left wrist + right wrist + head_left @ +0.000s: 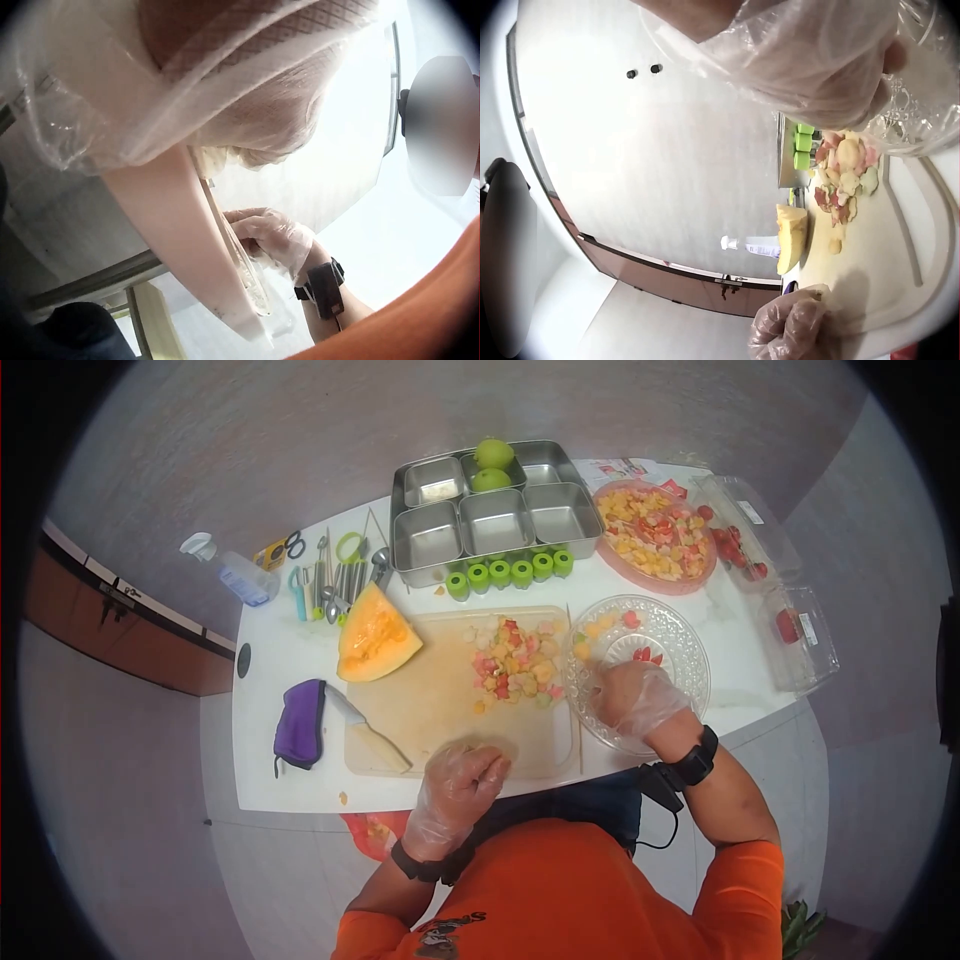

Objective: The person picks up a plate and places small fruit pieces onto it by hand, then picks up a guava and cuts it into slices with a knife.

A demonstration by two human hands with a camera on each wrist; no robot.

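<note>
My gloved right hand (640,695) is over the clear patterned glass bowl (690,650), fingers bent down inside its near left side. What its fingertips hold is hidden. A few fruit pieces (603,625) lie along the bowl's far left side, with red bits (648,656) near the middle. My gloved left hand (462,790) is curled at the front edge of the cutting board (420,710), and a pale piece of fruit (820,292) shows at its fingers. On the board's right half lies a pile of shaped fruit pieces (515,660) in yellow, pink and pale green.
A melon wedge (378,640) and a knife (368,732) lie on the board's left, beside a purple pouch (300,725). Behind are a steel tray (425,575) with two green fruits, green-topped cutters (500,574), a pink fruit bowl (650,575), plastic boxes (800,640) and a spray bottle (240,575).
</note>
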